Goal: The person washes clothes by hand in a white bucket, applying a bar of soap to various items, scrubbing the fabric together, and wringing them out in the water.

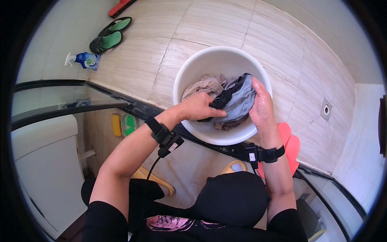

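Note:
A wet blue-grey and black cloth garment (pixel 240 98) is stretched between my two hands inside a white plastic basin (pixel 220 52). My left hand (pixel 202 106) pinches its near left part, the thumb lying over the fabric. At the opposite edge, my right hand (pixel 261 103) grips the garment close to the basin's right wall, and its skin looks wet. Beneath and to the left lies a crumpled beige-brown cloth (pixel 205 84). The lower part of the basin's contents is hidden by the garment and my hands.
The basin rests across a black door track (pixel 145 113). Coral slippers (pixel 291 148) lie right of my right forearm, near a floor drain (pixel 326 110). A blue spray bottle (pixel 87 61), green-and-black slippers (pixel 110 40) and a red brush (pixel 121 8) line the left wall. Cables hang from both wrist straps.

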Available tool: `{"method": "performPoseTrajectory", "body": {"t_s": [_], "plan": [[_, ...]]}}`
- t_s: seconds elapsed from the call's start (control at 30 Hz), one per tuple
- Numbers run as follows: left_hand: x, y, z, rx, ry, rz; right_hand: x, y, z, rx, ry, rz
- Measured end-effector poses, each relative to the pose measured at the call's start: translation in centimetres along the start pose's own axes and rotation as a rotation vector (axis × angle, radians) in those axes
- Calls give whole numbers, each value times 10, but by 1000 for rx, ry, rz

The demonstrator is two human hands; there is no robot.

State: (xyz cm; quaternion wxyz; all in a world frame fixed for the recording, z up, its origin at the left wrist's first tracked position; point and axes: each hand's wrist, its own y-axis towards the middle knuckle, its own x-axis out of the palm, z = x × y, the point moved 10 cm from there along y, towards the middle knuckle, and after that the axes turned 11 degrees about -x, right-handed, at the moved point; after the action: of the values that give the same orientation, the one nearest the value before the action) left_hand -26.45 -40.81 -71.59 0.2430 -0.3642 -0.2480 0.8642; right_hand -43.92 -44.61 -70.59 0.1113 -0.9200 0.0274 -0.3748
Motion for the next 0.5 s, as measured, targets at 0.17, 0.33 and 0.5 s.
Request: {"method": "performPoseTrajectory", "body": {"t_s": [0.17, 0.33, 0.5], "plan": [[-53, 8, -11, 74, -1264, 325, -7, -36, 49, 272, 61, 166], [-29, -49, 92, 244, -516, 648, 19, -40, 57, 261, 111, 26], [-2, -22, 108, 173, 120, 476, 3, -60, 101, 420, 318, 320]]}}
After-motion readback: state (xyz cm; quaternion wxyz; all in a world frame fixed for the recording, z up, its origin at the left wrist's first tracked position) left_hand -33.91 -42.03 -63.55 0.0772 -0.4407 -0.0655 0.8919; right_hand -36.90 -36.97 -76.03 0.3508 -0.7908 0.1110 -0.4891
